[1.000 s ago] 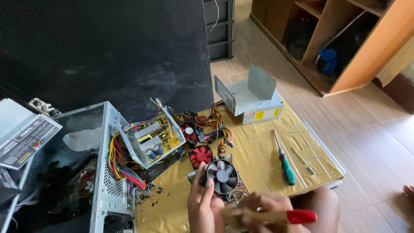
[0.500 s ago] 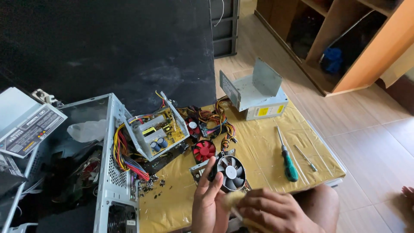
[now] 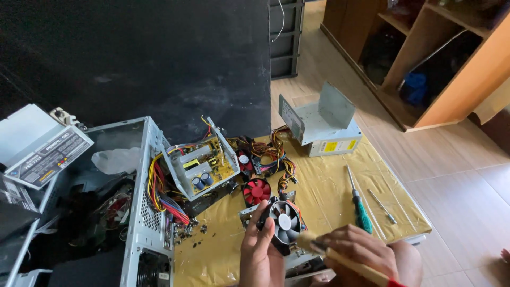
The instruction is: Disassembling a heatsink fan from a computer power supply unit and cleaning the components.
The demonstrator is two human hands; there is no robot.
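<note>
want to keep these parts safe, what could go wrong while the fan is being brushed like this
The black fan is steadied only by the left hand; the brush in the right hand might spin or strain its blades. Dust could drift onto the exposed circuit board. The loose screws beside the case could scatter.

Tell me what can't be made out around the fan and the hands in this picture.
Head view only:
- Left hand: wrist cut off by the bottom edge; fingers cover the fan's left side.
- Right hand: hides the middle of the wooden-handled brush; handle end cut off below.
- Bristle tip: blurred.
- Loose screws: too small to count.
</note>
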